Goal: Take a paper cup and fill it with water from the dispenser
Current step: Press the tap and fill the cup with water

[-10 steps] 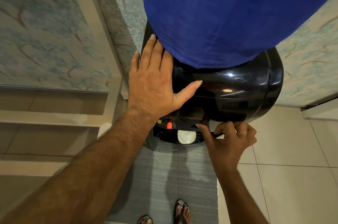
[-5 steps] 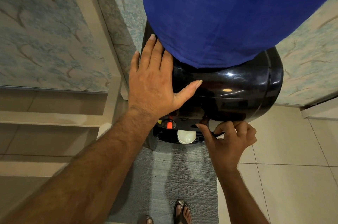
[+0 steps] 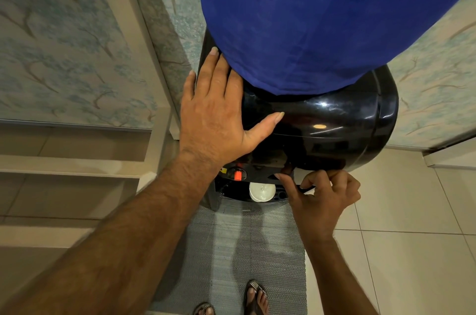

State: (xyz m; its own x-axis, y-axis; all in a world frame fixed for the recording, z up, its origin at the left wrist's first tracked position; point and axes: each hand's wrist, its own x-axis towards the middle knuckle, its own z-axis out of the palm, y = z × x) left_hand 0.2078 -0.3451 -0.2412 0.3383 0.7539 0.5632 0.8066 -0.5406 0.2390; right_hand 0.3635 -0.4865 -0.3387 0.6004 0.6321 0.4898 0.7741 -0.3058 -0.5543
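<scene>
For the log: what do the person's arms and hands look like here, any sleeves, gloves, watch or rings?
Both forearms are bare as far as the frame shows; no sleeves in view. The left hand and right hand are ungloved, with no rings visible. No watch or band shows at either wrist. The left forearm has visible hair. Fingernails are short and unpainted.

Dispenser overhang above paper cup

a white paper cup stands upright low in the frame's middle, in the black dispenser recess.
</scene>
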